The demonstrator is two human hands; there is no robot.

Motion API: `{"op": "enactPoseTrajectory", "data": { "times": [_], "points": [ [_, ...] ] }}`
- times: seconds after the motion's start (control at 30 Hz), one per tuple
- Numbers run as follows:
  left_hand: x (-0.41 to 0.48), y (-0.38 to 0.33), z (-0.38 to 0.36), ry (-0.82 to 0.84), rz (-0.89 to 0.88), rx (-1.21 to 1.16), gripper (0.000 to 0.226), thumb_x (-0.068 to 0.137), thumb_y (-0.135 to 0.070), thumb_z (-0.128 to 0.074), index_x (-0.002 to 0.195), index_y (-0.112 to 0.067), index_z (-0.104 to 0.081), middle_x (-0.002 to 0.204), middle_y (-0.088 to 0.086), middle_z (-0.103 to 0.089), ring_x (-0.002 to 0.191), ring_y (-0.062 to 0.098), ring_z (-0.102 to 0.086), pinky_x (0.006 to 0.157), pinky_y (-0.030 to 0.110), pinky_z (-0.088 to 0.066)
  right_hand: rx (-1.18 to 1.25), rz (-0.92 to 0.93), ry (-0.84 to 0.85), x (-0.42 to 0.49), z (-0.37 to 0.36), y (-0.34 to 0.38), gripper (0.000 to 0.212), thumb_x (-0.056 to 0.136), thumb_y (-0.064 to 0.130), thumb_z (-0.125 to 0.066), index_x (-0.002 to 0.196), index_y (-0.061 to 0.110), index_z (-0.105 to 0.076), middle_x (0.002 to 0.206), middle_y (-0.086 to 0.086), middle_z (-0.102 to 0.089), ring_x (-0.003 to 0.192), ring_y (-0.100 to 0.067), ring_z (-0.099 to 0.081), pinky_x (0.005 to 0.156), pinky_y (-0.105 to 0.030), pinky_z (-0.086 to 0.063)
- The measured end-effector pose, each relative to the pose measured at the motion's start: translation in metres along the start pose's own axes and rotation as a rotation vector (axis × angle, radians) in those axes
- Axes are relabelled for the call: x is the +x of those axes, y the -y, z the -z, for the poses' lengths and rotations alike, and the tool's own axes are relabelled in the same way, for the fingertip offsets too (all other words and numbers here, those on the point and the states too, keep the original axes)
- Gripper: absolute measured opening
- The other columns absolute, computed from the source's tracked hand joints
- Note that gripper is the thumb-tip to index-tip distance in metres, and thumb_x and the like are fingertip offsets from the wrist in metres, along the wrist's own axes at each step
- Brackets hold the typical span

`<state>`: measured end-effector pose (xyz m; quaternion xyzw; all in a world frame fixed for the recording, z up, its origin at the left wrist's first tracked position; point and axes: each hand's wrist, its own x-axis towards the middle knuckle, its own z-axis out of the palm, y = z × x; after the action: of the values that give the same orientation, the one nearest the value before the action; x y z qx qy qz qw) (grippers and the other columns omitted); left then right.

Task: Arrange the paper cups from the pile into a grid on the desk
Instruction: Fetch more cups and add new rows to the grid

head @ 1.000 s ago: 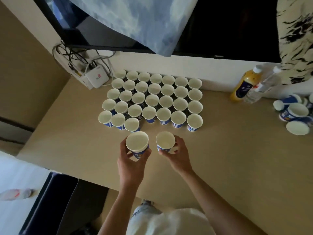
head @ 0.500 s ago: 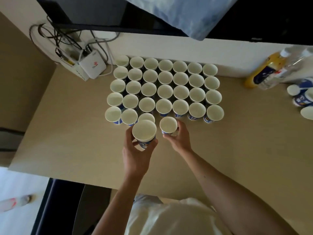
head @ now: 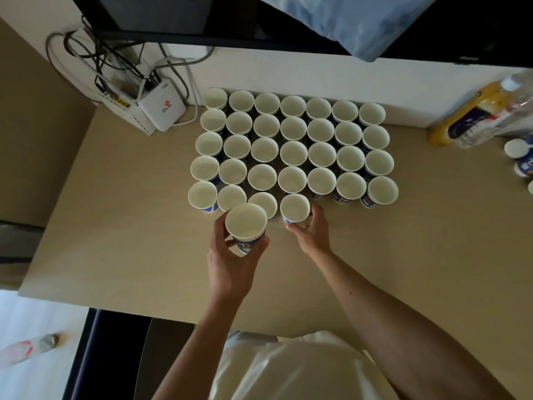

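Several white paper cups with blue print stand upright in a tight grid (head: 292,153) on the tan desk (head: 129,226), against the back wall. My left hand (head: 230,264) grips one cup (head: 245,223) lifted just in front of the grid's near row, over its left half. My right hand (head: 311,230) holds another cup (head: 294,207) by its lower wall, set down in the near row next to the third cup. A few loose cups of the pile (head: 519,153) lie at the far right edge.
A white router (head: 161,109) with tangled cables sits at the back left corner. A yellow bottle (head: 461,119) and a clear bottle (head: 501,122) lie at the back right. A dark screen hangs above the wall. The desk's front edge runs just before my body.
Both hands have moved forward with their cups towards the grid. The right-hand cup has gone from open desk into the near row; the left-hand cup now hovers at that row's edge.
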<state>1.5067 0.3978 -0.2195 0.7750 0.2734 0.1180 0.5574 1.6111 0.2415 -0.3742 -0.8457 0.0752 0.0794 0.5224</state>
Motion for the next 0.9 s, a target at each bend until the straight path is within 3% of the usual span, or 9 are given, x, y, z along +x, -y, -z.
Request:
{"op": "enactPoseTrajectory", "data": {
  "times": [0.17, 0.23, 0.37, 0.47, 0.57, 0.63, 0.7, 0.9],
  "points": [
    [0.003, -0.002, -0.005, 0.022, -0.015, -0.005, 0.057, 0.071, -0.013, -0.089, 0.118, -0.023, -0.060, 0.110, -0.011, -0.068, 0.101, 0.019, -0.066, 0.085, 0.041, -0.058, 0.025, -0.027, 0.026, 0.003, 0.001, -0.007, 0.066, 0.063, 0.029, -0.086, 0.120, 0.031, -0.054, 0.116, 0.001, -0.062, 0.102, -0.016, -0.062, 0.086, -0.045, -0.055],
    [0.004, -0.002, -0.006, 0.032, -0.021, -0.006, 0.058, 0.070, -0.013, -0.089, 0.119, -0.023, -0.060, 0.110, -0.011, -0.068, 0.100, 0.018, -0.066, 0.085, 0.040, -0.059, 0.024, -0.037, 0.055, 0.002, 0.004, -0.007, 0.071, 0.064, 0.026, -0.087, 0.126, 0.027, -0.052, 0.120, 0.002, -0.061, 0.105, -0.015, -0.061, 0.084, -0.043, -0.056],
    [0.001, -0.004, -0.013, 0.066, -0.023, -0.029, 0.060, 0.071, -0.012, -0.090, 0.121, -0.023, -0.059, 0.110, -0.013, -0.067, 0.101, 0.016, -0.066, 0.086, 0.035, -0.058, 0.019, -0.058, 0.042, -0.010, 0.022, -0.012, 0.084, 0.069, 0.010, -0.086, 0.142, 0.014, -0.044, 0.130, -0.003, -0.055, 0.114, -0.017, -0.057, 0.080, -0.026, -0.051],
    [-0.003, -0.008, -0.023, 0.113, -0.043, -0.038, 0.063, 0.071, -0.012, -0.089, 0.124, -0.023, -0.057, 0.113, -0.015, -0.066, 0.104, 0.014, -0.065, 0.085, 0.029, -0.056, 0.063, -0.015, -0.054, -0.027, 0.048, -0.001, 0.082, 0.070, 0.010, -0.085, 0.142, 0.015, -0.045, 0.128, -0.003, -0.055, 0.109, -0.012, -0.056, 0.076, -0.012, -0.043],
    [-0.006, -0.011, -0.038, 0.182, -0.031, -0.035, 0.062, 0.068, -0.016, -0.090, 0.119, -0.024, -0.057, 0.108, -0.020, -0.065, 0.100, 0.009, -0.065, 0.084, 0.031, -0.057, 0.122, 0.038, 0.012, -0.044, 0.080, 0.024, 0.072, 0.068, 0.021, -0.082, 0.133, 0.020, -0.053, 0.123, 0.005, -0.061, 0.112, -0.008, -0.058, 0.083, -0.020, -0.044],
    [-0.007, -0.013, -0.048, 0.260, -0.026, -0.036, 0.061, 0.065, -0.022, -0.090, 0.117, -0.023, -0.057, 0.105, -0.022, -0.065, 0.097, 0.007, -0.065, 0.080, 0.028, -0.057, 0.114, 0.087, 0.187, -0.053, 0.099, 0.040, 0.069, 0.066, 0.026, -0.082, 0.130, 0.024, -0.056, 0.122, 0.010, -0.064, 0.115, -0.009, -0.059, 0.089, -0.027, -0.045],
    [-0.008, -0.016, -0.057, 0.343, -0.036, -0.037, 0.065, 0.062, -0.032, -0.087, 0.119, -0.023, -0.058, 0.108, -0.019, -0.067, 0.099, 0.005, -0.065, 0.078, 0.024, -0.056, 0.077, 0.135, 0.326, -0.058, 0.111, 0.052, 0.071, 0.065, 0.028, -0.083, 0.130, 0.028, -0.056, 0.123, 0.014, -0.065, 0.117, -0.010, -0.059, 0.092, -0.025, -0.043],
    [-0.005, -0.016, -0.074, 0.501, -0.070, -0.017, 0.075, 0.062, -0.026, -0.085, 0.131, -0.020, -0.057, 0.115, -0.009, -0.068, 0.104, 0.002, -0.064, 0.078, 0.017, -0.054, 0.076, 0.142, 0.322, -0.060, 0.119, 0.053, 0.074, 0.061, 0.021, -0.088, 0.128, 0.023, -0.059, 0.112, 0.023, -0.067, 0.099, 0.002, -0.058, 0.084, -0.024, -0.040]
  ]
}}
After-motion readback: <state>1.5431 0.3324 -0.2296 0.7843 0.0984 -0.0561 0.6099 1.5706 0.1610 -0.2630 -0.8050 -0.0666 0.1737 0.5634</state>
